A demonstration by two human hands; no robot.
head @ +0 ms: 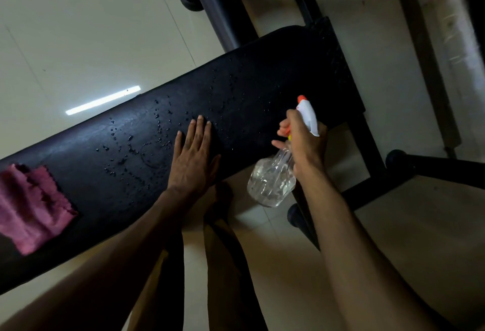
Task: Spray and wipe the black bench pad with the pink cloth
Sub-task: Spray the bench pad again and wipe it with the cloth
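The black bench pad runs diagonally from lower left to upper right, with water droplets scattered over its middle. My left hand lies flat on the pad, fingers apart, holding nothing. My right hand grips the neck of a clear spray bottle with a white and orange nozzle head, held just off the pad's near edge, the nozzle pointing over the pad. The pink cloth lies crumpled on the pad's left end, well away from both hands.
Black metal frame tubes of the bench stand at the right and behind the pad. Pale tiled floor surrounds the bench, with a bright light reflection on it. My legs stand below the pad's near edge.
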